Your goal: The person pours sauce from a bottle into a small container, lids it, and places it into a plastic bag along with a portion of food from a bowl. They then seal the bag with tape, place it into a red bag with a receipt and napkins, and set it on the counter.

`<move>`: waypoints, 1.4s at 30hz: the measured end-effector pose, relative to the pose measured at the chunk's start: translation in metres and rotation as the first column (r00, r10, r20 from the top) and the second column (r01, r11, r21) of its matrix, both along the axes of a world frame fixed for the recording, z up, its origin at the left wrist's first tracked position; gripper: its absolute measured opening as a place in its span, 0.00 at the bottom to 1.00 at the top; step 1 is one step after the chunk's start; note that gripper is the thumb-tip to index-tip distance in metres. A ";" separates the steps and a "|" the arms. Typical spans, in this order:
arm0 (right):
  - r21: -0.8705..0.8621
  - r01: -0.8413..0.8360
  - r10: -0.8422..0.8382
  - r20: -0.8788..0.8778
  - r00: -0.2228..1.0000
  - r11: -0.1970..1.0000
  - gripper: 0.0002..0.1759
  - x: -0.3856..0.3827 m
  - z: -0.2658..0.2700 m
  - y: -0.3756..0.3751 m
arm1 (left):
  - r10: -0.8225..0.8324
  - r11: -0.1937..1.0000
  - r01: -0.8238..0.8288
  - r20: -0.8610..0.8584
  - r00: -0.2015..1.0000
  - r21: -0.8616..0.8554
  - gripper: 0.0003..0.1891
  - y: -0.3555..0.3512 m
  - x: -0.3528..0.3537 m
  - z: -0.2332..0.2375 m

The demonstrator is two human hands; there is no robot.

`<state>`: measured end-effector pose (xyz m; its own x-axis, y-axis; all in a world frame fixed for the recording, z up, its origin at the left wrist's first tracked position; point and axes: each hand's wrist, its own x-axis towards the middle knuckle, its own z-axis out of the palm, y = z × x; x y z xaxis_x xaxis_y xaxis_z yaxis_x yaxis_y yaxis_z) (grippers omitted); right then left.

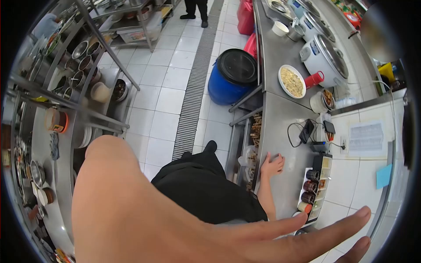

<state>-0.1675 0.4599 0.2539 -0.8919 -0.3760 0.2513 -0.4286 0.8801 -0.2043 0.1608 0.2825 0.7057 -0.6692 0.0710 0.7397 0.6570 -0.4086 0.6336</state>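
Note:
Close to the camera, my left hand (250, 239) is raised, its fingers apart and pointing right. Nothing shows in its grasp, and the frame's bottom edge cuts off part of it. My right hand (272, 166) rests on the steel counter (287, 131) with its fingers apart and holds nothing visible. Beyond that hand, a black device (306, 131) with a cable lies on the counter. A rack of dark jars (309, 186) stands to its right, against the wall.
A blue barrel (221, 85) with a black lid stands beside the counter. Farther back are a bowl of pale food (292, 81), a red bottle (314, 79) and rice cookers (323, 59). Metal shelves (103, 44) line the left. Another person's legs (196, 8) show at the top.

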 end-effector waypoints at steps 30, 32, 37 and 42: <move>0.015 -0.013 0.015 -0.103 0.995 1.000 0.38 -0.010 -0.017 0.008 | -0.001 0.631 -0.561 0.723 0.690 0.536 0.21 -0.052 0.081 -0.228; 0.027 0.001 0.002 -0.100 0.995 1.000 0.38 -0.008 -0.014 0.005 | -0.022 0.519 -0.503 0.600 0.800 0.691 0.27 -0.047 0.076 -0.266; 0.115 0.032 -0.026 -0.050 0.998 0.993 0.39 0.002 0.000 -0.001 | 0.026 0.474 -0.441 0.489 0.872 0.762 0.29 -0.058 0.077 -0.287; 0.150 0.126 -0.133 0.039 0.990 0.981 0.35 -0.012 0.004 -0.009 | 0.231 0.574 -0.674 0.698 0.677 0.464 0.06 -0.078 0.102 -0.241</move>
